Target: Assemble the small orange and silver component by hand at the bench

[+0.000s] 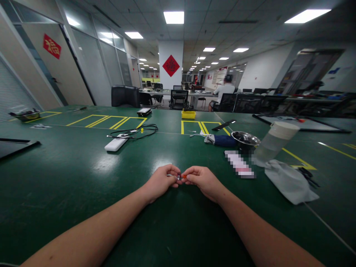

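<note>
Just above the green table (pixel 91 193), my two hands meet fingertip to fingertip in the middle of the view. My left hand (pixel 164 180) pinches a small dark-red and silvery piece (pixel 178 177), too small for me to name. Between the thumb and fingers of my right hand (pixel 201 180) is a small orange piece (pixel 184 177), its kind also unclear. The two pieces are side by side; whether they touch, I cannot tell. Fingers cover part of both.
Left of centre lie a white power bank (pixel 115 144) and a black cable (pixel 144 129). To the right are a steel bowl (pixel 246 138), a clear bottle (pixel 274 142), a grey cloth pouch (pixel 290 181) and a blue folded umbrella (pixel 224 140). Farther back stands a yellow box (pixel 188 114).
</note>
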The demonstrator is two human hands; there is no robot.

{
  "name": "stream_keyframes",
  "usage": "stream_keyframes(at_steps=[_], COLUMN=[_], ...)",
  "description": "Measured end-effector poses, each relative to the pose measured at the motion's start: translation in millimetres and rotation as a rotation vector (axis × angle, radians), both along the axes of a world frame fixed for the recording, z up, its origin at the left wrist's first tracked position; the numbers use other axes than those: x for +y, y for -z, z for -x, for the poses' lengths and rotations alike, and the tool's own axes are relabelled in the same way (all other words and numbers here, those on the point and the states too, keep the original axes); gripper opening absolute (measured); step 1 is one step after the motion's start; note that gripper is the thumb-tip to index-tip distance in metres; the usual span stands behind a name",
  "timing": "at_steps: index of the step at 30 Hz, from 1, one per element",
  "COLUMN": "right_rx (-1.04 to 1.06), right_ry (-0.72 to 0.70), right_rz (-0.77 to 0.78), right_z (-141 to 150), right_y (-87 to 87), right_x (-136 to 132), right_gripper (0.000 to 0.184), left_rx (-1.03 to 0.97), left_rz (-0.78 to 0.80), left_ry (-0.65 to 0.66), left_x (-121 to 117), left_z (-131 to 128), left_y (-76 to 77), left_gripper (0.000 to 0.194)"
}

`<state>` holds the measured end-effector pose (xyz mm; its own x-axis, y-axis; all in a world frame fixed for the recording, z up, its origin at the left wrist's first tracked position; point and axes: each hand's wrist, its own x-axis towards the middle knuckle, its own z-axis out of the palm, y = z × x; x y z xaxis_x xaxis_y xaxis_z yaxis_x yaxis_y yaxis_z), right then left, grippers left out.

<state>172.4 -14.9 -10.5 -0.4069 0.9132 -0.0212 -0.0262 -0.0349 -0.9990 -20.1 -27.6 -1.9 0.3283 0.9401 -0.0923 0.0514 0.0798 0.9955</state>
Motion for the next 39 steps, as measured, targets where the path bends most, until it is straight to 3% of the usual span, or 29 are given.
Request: stream_keyframes(at_steps=[12,20,31,39], right_rx=[-0.012,0.063,0.032,0.041], right_ry=[0.011,0.015,0.013,0.008], right_rz=[-0.033,0.047,0.049,0.012], right_z=[0.3,1.0,0.3,0.4], right_y=[-0.1,-0.9,-2.8,1.2], right_x=[-1.1,-0.5,-1.2,0.8], right_gripper=[0.016,0.022,0.023,0.023], left_rx=[-0.112,-0.199,-0.191,-0.173], left_rz=[0.068,0.14,0.097,0.084], left_ry=[-0.009,-0.051,-0.039,-0.001], left_x=[2.7,2.1,2.5,-1.1], left_z=[0.2,-0.2,1.2,-0.1], left_y=[4.8,-0.8,1.5,-2.0], left_gripper=[0.028,0.023,0.018,0.025])
